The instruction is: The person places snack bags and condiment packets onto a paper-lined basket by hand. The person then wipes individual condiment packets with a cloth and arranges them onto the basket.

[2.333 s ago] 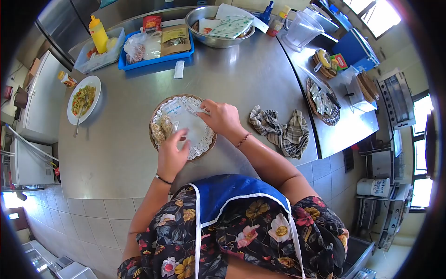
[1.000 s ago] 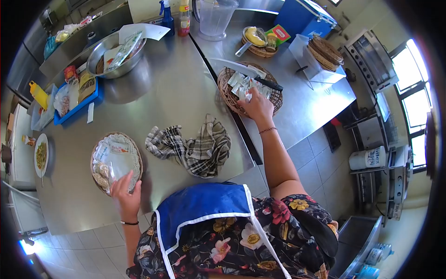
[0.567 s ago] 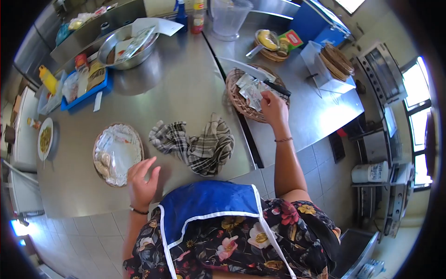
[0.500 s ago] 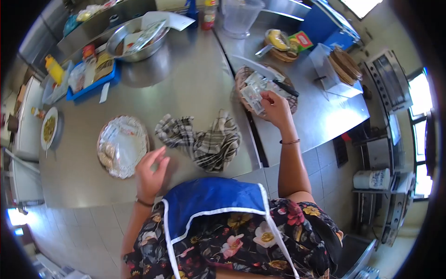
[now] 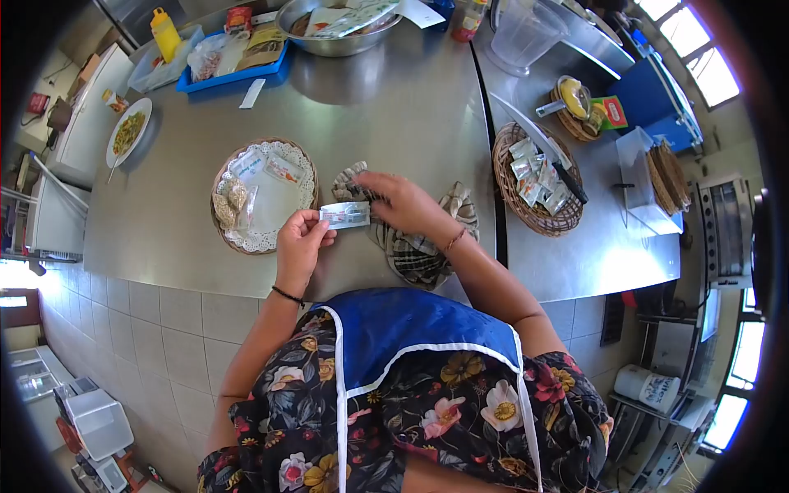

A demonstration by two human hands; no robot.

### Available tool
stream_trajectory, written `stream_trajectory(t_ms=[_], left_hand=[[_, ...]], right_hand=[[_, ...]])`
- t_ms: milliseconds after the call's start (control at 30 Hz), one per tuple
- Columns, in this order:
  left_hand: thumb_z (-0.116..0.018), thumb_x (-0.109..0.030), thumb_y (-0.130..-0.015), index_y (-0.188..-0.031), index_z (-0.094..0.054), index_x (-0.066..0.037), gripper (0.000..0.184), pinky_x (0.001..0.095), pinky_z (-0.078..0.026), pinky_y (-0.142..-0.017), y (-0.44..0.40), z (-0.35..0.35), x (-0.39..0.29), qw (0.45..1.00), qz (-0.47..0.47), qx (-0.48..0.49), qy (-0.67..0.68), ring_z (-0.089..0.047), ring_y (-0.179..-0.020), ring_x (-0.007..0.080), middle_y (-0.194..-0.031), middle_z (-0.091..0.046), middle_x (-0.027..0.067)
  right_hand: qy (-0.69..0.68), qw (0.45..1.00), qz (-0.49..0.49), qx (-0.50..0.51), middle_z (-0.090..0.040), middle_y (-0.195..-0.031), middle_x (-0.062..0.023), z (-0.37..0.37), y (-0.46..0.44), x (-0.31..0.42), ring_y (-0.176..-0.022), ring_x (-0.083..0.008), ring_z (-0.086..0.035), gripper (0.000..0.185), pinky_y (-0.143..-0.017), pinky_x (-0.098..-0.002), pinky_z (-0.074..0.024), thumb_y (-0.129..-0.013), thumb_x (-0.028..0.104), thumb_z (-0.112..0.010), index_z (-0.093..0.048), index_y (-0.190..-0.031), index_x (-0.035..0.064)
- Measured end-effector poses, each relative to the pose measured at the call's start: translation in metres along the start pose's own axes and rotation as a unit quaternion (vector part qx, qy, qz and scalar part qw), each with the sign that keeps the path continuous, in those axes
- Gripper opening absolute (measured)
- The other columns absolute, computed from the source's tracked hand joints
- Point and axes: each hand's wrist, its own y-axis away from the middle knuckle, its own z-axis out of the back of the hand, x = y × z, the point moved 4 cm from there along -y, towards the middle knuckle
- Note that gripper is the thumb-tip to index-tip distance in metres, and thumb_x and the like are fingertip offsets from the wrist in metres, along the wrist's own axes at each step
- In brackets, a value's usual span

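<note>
A small white printed sachet is pinched in my left hand, just right of the round wicker basket lined with a white lace doily. My right hand is at the sachet's right end, fingers apart and stretched left over the checkered cloth; it appears to hold nothing. In the lined basket, two flat sachets lie at the top, and bagged light-brown pieces sit at the left beside a clear packet. Another wicker basket at the right holds several sachets and a knife.
Along the back stand a blue tray of packets, a yellow bottle and a steel bowl. A plate of food is at the far left. A clear pitcher and a plastic bin are at the right.
My right hand has come back left from the basket of sachets. The sachet it held is now in my left hand, which has closed on it. The view has turned back toward the left.
</note>
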Motion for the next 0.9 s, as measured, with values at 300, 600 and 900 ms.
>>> stream_trajectory(t_ms=[300, 600, 900], left_hand=[[-0.058, -0.001, -0.093, -0.101, -0.049, -0.001, 0.012, 0.0295, -0.059, -0.076, -0.001, -0.031, 0.015, 0.991, 0.067, -0.016, 0.117, -0.07, -0.086, 0.0211, -0.095, -0.064, 0.0118], [-0.068, -0.01, -0.083, -0.105, -0.065, -0.002, 0.024, 0.0381, -0.052, -0.086, 0.019, -0.041, -0.017, 0.864, -0.241, 0.089, -0.433, -0.066, -0.096, 0.0265, -0.106, -0.068, 0.0139], [-0.062, -0.02, -0.086, -0.129, -0.056, -0.002, 0.047, 0.0479, -0.034, -0.111, 0.011, -0.054, 0.025, 0.743, -0.329, 0.222, -0.539, -0.046, -0.131, 0.0329, -0.134, -0.055, 0.0143]], right_hand=[[0.08, 0.975, -0.182, -0.103, -0.065, -0.113, -0.0179, 0.056, 0.074, -0.052, -0.102, -0.0379, -0.063, 0.041, -0.089, -0.0396, -0.0504, -0.08, 0.009, -0.059, -0.061, -0.121, 0.0033], [0.073, 0.968, -0.157, -0.184, -0.061, -0.092, -0.0152, 0.073, 0.096, -0.021, -0.085, -0.034, -0.06, 0.037, -0.077, -0.0404, -0.05, -0.078, 0.005, -0.056, -0.065, -0.114, 0.0018], [0.198, 0.98, 0.027, -0.019, -0.056, -0.127, -0.0084, -0.019, 0.057, 0.026, -0.12, -0.0274, -0.051, 0.047, -0.1, -0.0445, -0.0405, -0.083, 0.013, -0.058, -0.058, -0.129, 0.0102]])
